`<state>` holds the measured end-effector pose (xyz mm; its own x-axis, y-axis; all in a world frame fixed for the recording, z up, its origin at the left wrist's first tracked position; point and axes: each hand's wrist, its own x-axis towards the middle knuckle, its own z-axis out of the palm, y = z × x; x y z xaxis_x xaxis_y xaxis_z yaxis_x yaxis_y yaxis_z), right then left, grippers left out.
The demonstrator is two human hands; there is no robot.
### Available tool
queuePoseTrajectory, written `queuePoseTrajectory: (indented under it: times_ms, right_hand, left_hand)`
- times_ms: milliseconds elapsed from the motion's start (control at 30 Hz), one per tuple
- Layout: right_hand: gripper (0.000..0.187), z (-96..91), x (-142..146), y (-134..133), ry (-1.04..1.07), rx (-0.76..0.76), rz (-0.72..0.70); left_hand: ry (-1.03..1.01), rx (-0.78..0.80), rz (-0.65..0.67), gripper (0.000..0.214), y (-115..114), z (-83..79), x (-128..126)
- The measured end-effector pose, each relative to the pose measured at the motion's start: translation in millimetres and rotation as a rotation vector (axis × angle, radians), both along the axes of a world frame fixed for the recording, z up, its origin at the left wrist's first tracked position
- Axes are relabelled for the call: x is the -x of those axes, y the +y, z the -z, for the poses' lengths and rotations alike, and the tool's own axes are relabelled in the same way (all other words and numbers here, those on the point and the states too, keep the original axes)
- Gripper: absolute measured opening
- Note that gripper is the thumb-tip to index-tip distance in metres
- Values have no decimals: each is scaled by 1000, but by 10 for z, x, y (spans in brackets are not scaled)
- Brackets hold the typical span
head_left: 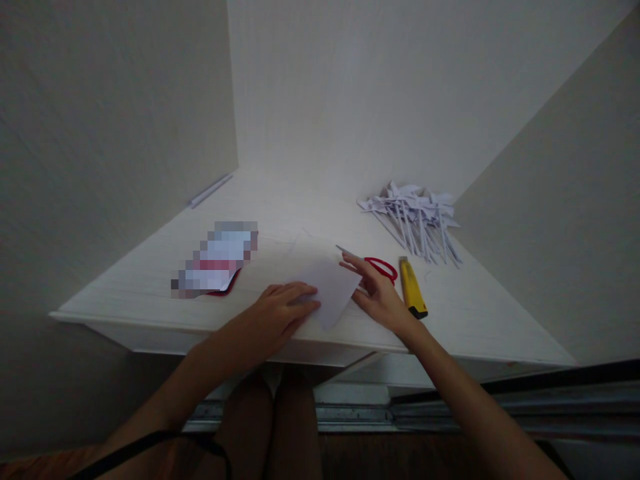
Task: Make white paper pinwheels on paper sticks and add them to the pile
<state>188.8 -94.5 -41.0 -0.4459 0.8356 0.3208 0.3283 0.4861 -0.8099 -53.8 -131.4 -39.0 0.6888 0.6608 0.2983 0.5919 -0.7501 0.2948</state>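
Observation:
A small square of white paper (333, 293) lies near the front edge of the white tabletop, between my two hands. My left hand (285, 307) is closed on the paper's left side, its fingertips pointing right. At the right corner is my right hand (376, 291), its fingers stretched out and apart, with the thumb beside the paper's edge. Right behind that hand lies a pair of red-handled scissors (383, 268), partly covered by the fingers. To the right of it rests a yellow utility knife (413, 287).
At the back right is a pile of folded white paper pieces with thin paper sticks (415, 217). A phone (220, 260) with a blurred screen lies on the left. White paper rolls (211, 191) rest against the left wall. Walls enclose the tabletop (150, 287) on three sides.

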Motion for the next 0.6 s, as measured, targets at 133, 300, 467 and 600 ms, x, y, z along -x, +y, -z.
queuePoseTrajectory:
  times_ms: [133,300,467,600]
  right_hand:
    - [49,38,46,-57,250,178,55]
    - [45,34,138,-88,579,417,217]
    - [53,-38,330,-169,667,512,327]
    - [54,-56,393,-139,463,409,317]
  left_hand:
    - [10,-71,-31,36,-10,52,-46]
    - [69,-114,-39,46,-7,113,-59]
    - [146,-68,-59,48,-81,3,-161]
    - [114,-7,-25,44,-137,-71,-247]
